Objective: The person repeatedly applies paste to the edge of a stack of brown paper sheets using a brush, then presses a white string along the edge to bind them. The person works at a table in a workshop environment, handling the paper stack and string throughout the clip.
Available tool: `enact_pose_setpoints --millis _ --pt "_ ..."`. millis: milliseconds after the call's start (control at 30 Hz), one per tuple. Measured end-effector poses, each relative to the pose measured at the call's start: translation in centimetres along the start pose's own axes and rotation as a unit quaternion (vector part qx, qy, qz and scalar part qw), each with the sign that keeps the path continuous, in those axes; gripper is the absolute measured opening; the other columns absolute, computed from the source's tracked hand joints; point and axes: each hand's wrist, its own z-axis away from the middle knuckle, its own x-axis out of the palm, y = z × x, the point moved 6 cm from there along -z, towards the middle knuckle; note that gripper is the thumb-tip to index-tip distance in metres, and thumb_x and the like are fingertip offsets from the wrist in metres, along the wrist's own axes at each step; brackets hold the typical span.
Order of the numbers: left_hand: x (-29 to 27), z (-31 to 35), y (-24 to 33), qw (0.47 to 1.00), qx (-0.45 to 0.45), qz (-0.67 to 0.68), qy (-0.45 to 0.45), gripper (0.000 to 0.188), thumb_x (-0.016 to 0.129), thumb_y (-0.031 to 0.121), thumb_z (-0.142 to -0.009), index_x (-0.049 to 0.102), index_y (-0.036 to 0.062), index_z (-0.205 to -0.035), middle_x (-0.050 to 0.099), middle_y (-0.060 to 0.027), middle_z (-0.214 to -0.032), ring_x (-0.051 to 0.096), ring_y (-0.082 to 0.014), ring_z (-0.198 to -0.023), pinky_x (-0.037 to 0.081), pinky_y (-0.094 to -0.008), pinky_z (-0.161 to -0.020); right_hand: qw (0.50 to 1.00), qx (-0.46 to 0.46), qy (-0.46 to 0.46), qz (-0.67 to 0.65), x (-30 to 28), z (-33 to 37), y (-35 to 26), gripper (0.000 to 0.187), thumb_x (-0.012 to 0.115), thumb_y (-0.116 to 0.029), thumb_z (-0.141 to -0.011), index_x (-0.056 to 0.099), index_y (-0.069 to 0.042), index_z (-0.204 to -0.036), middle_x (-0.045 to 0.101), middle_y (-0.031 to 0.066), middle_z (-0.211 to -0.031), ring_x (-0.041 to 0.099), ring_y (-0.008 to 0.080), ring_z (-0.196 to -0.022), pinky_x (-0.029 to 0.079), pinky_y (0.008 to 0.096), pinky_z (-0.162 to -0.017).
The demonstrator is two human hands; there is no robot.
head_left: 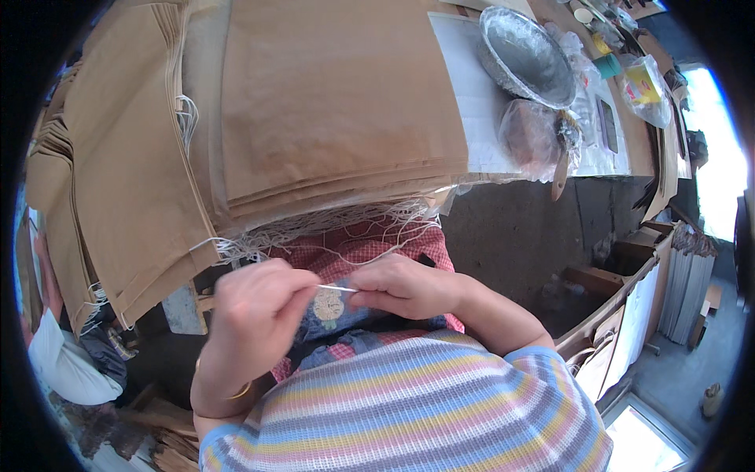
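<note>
A short stretch of white cord [336,288] runs taut between my two hands, above my lap. My left hand [263,305], slightly blurred, pinches one end of it. On the other end my right hand [401,285] closes with thumb and fingers. Just beyond my hands, a bundle of loose white cords [338,224] hangs over the table edge onto a red checked cloth [314,253]. Behind the cords lies a stack of brown paper sheets [338,94], possibly bags. At its left, more brown paper [130,173] carries white cords along its edge.
At the back right stand a metal basin [528,59], a wooden-handled brush [561,169], a clear plastic bag [528,134] and a phone [607,126]. Cardboard boxes [621,275] are on the right. A white sack [71,362] sits at the lower left.
</note>
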Motion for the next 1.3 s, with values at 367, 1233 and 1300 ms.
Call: enact_pose_setpoints --millis 367,1233,1300 --pt "-8.6 -1.1 -6.2 0.984 -0.08 -0.091 0.133 0.004 0.065 -0.003 -0.08 0.062 -0.0037 -0.083 0.056 -0.0053 -0.071 0.051 -0.0112 -0.063 0.039 -0.023 -0.057 0.895 0.079 0.392 0.198 -15.8 9.1 -4.0 0.013 0.067 0.001 -0.08 0.07 -0.002 -0.092 0.065 0.0044 -0.076 0.058 0.0098 -0.07 0.045 0.023 -0.063" --pt "1.0 -3.7 -15.4 0.981 0.038 -0.188 0.025 0.027 0.059 -0.007 -0.075 0.064 -0.0022 -0.101 0.058 -0.0143 -0.105 0.055 -0.0313 -0.1 0.045 -0.0374 -0.088 0.755 -0.048 0.42 0.501 -16.7 3.9 4.1 0.025 0.074 -0.004 -0.066 0.065 -0.003 -0.089 0.064 0.0098 -0.092 0.062 0.0307 -0.085 0.053 0.0363 -0.074" --pt "0.2 -4.4 -15.2 0.99 0.009 -0.14 -0.02 0.027 0.063 -0.004 -0.074 0.064 -0.0033 -0.101 0.058 -0.0136 -0.106 0.054 -0.0305 -0.101 0.045 -0.0361 -0.088 0.797 -0.077 0.302 0.517 -16.1 3.1 4.7 0.022 0.068 0.0 -0.073 0.068 -0.006 -0.094 0.065 0.0079 -0.09 0.062 0.0289 -0.081 0.052 0.035 -0.072"
